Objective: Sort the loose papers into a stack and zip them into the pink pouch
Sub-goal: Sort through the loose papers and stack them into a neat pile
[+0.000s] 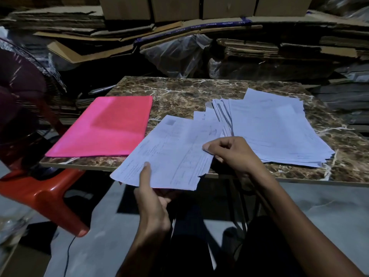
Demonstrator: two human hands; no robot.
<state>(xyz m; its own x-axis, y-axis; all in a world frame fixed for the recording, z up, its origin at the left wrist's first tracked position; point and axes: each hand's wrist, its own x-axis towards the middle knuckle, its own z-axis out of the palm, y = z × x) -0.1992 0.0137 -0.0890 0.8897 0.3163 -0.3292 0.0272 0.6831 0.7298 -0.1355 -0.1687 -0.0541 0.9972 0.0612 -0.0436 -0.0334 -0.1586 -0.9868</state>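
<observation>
A pink pouch (105,126) lies flat on the left part of the brown marbled table (179,92). Loose white papers (271,126) lie fanned out over the table's right half. A small bundle of printed sheets (169,152) hangs over the table's front edge. My left hand (149,194) grips this bundle at its lower left corner, thumb on top. My right hand (229,152) pinches the bundle's right edge with thumb and curled fingers. I cannot see whether the pouch's zip is open.
A red plastic stool (44,194) and a dark standing fan (22,92) stand left of the table. Flattened cardboard (99,39) and plastic bags (175,54) pile up behind it, with boxes (199,7) on top. Grey floor (103,226) lies below.
</observation>
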